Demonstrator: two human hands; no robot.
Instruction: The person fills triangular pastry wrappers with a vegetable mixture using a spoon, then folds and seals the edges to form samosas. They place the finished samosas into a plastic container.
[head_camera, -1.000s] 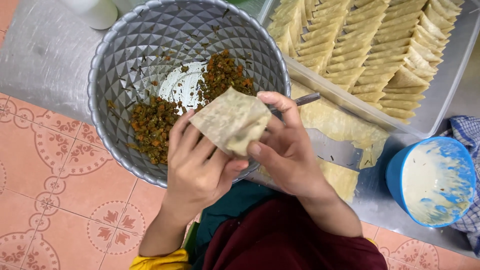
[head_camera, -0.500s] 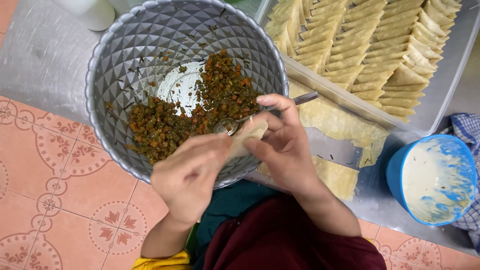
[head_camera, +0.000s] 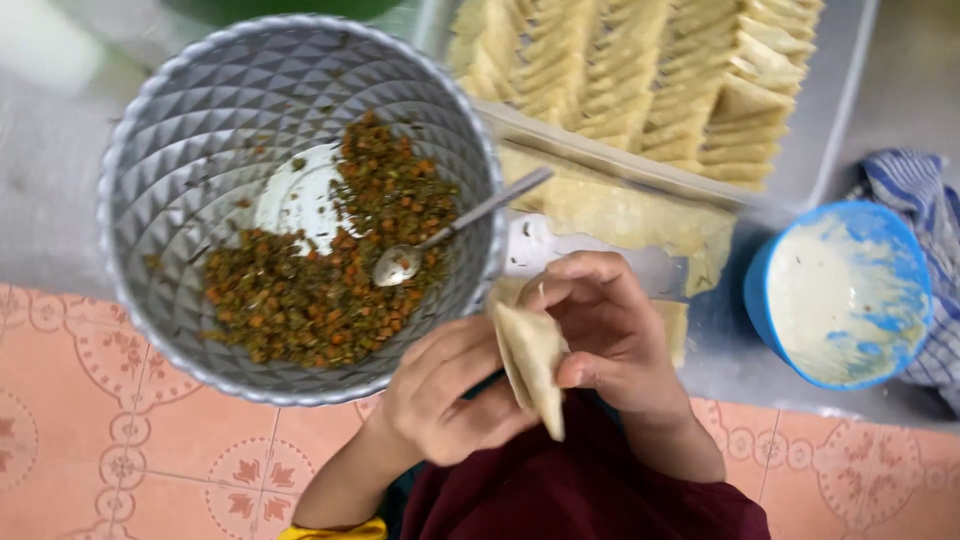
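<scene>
Both of my hands hold a folded pale pastry wrapper (head_camera: 533, 362) close to my body. My left hand (head_camera: 446, 394) grips it from the left side, and my right hand (head_camera: 608, 335) pinches its upper edge and right side. Just left of the hands stands a grey faceted bowl (head_camera: 180, 130) with chopped orange-green filling (head_camera: 330, 270). A metal spoon (head_camera: 420, 250) rests in the filling with its handle over the bowl's right rim.
A tray (head_camera: 830, 110) of folded pastry triangles (head_camera: 640, 70) sits at the back right. Loose pastry sheets (head_camera: 620, 215) lie in front of it. A blue bowl (head_camera: 845, 295) smeared with white paste stands at the right, beside a checked cloth (head_camera: 925, 200). Orange patterned floor tiles (head_camera: 130, 450) lie below.
My hands have drawn the wrapper back from over the bowl toward my body and folded it narrower. The spoon now lies free in the filling.
</scene>
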